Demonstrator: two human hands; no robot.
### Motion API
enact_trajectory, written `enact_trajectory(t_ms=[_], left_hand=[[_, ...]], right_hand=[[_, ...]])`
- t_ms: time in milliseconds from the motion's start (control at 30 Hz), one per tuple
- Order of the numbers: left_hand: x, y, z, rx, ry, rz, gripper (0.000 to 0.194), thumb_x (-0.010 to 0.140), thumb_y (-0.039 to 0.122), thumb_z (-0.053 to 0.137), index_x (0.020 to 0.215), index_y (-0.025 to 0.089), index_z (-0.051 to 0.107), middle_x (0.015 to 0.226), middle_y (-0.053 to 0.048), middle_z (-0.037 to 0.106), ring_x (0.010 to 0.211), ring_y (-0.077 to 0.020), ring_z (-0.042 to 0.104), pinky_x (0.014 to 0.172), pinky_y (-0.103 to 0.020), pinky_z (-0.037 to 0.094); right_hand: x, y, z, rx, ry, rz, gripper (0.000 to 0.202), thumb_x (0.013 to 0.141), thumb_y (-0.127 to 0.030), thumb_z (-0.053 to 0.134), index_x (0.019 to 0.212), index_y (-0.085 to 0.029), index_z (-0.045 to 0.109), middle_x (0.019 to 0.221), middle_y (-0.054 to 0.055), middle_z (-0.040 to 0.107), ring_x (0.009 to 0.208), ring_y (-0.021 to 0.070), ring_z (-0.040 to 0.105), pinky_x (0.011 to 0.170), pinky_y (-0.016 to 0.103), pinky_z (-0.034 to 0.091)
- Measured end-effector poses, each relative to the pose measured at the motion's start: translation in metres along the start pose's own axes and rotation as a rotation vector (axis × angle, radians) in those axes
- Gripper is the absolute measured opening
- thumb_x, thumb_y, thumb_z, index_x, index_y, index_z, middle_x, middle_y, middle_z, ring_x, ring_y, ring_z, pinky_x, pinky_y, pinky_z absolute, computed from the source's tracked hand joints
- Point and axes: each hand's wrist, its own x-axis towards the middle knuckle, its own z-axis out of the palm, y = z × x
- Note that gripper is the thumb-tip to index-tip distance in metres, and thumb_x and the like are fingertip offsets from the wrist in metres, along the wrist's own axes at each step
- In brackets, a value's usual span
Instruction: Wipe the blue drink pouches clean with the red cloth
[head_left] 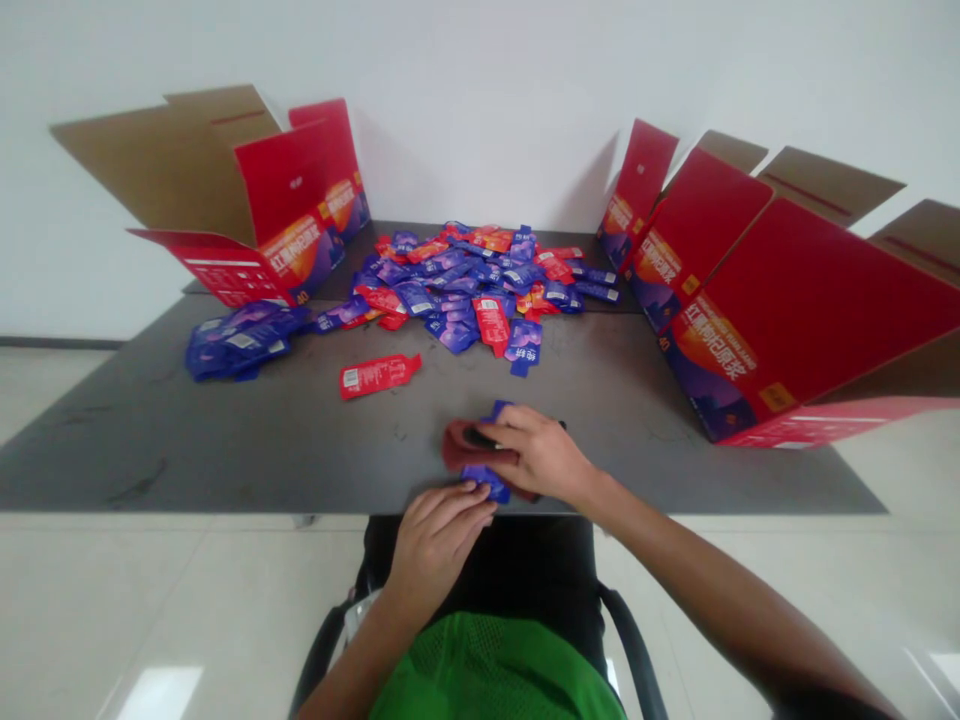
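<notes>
A blue-purple pouch lies on the table near its front edge, partly covered by a cloth and fingers. My left hand holds the pouch's near end under its fingertips; the thumb is hidden. My right hand is closed on a folded reddish-brown cloth and presses it over the middle of the pouch. A dark object shows between the cloth and the right fingers, too covered to identify. Beyond the hands, a red pouch lies alone, label side up.
A heap of red and blue-purple pouches spreads across the back of the grey table. More blue pouches are stacked at left. Open red cartons stand at left and right. A chair armrest flanks my body.
</notes>
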Motion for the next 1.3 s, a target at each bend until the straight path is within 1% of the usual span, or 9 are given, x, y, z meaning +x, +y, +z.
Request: enact_trajectory(t_ms=[133,233,367,467,600,800,1033,1167,1300], left_hand=[[0.002,0.001,-0.001,-0.031,-0.027,-0.013,0.018,0.101,0.022,0.062,0.114,0.025,0.075,0.116,-0.001,0.078,0.108,-0.0205,0.072,0.093,-0.038,0.055],[0.001,0.001,0.0,-0.034,-0.024,-0.008,0.018,0.101,0.021,0.061,0.113,0.025,0.075,0.116,-0.001,0.078,0.107,-0.0205,0.072,0.092,-0.038,0.054],[0.0,0.0,0.0,0.0,0.005,-0.001,0.016,0.101,0.022,0.062,0.109,0.024,0.076,0.108,0.0,0.079,0.097,-0.0193,0.073,0.088,-0.037,0.054],[0.002,0.0,-0.001,-0.012,-0.005,0.008,0.016,0.101,0.021,0.063,0.111,0.024,0.075,0.111,-0.001,0.079,0.103,-0.0199,0.073,0.09,-0.037,0.054],[0.004,0.001,-0.001,-0.027,-0.014,0.01,0.017,0.101,0.02,0.062,0.111,0.025,0.075,0.116,0.0,0.078,0.107,-0.0193,0.072,0.092,-0.037,0.054],[0.002,0.0,0.0,0.001,0.013,0.003,0.016,0.1,0.02,0.064,0.108,0.025,0.076,0.109,0.001,0.079,0.097,-0.0183,0.072,0.088,-0.036,0.053],[0.004,0.0,-0.001,-0.044,0.009,0.011,0.016,0.1,0.018,0.064,0.111,0.024,0.074,0.117,0.001,0.078,0.107,-0.0181,0.072,0.092,-0.035,0.052],[0.002,0.001,-0.001,-0.037,0.005,-0.003,0.016,0.099,0.02,0.065,0.111,0.024,0.075,0.114,0.002,0.079,0.103,-0.0182,0.072,0.091,-0.035,0.052],[0.001,0.0,0.0,-0.008,0.003,-0.015,0.014,0.099,0.021,0.065,0.107,0.025,0.075,0.108,0.003,0.079,0.095,-0.0186,0.071,0.089,-0.036,0.051]], right_hand=[[0.014,0.026,-0.021,-0.138,0.095,0.118,0.035,0.099,-0.035,0.063,0.13,-0.02,0.068,0.096,0.007,0.064,0.089,0.0206,0.061,0.078,0.032,0.05],[0.006,0.001,-0.029,-0.061,0.127,0.056,0.035,0.1,-0.035,0.06,0.132,-0.021,0.067,0.1,0.007,0.065,0.092,0.021,0.061,0.081,0.033,0.05],[-0.009,-0.023,-0.01,0.012,-0.025,-0.071,0.033,0.099,-0.035,0.061,0.129,-0.022,0.068,0.102,0.007,0.066,0.091,0.0206,0.062,0.08,0.032,0.051],[-0.002,0.0,-0.001,-0.013,0.003,0.01,0.033,0.099,-0.037,0.063,0.126,-0.02,0.07,0.097,0.007,0.065,0.09,0.02,0.063,0.078,0.031,0.051],[0.014,0.022,-0.016,-0.129,0.089,0.103,0.034,0.099,-0.034,0.063,0.127,-0.017,0.07,0.095,0.007,0.065,0.089,0.0213,0.062,0.077,0.032,0.05],[-0.004,-0.022,-0.009,-0.009,-0.036,-0.082,0.034,0.1,-0.035,0.06,0.131,-0.022,0.068,0.101,0.007,0.066,0.092,0.0206,0.061,0.081,0.032,0.051],[0.013,0.025,-0.017,-0.15,0.05,0.111,0.035,0.099,-0.035,0.063,0.129,-0.017,0.07,0.096,0.007,0.065,0.088,0.0206,0.062,0.076,0.031,0.049],[0.002,-0.007,-0.025,-0.048,0.032,0.024,0.038,0.101,-0.038,0.06,0.133,-0.02,0.067,0.1,0.007,0.065,0.091,0.0207,0.061,0.08,0.032,0.05],[-0.008,-0.02,-0.008,0.034,-0.109,-0.051,0.035,0.099,-0.036,0.063,0.129,-0.021,0.069,0.102,0.006,0.065,0.092,0.0199,0.062,0.082,0.031,0.051]])
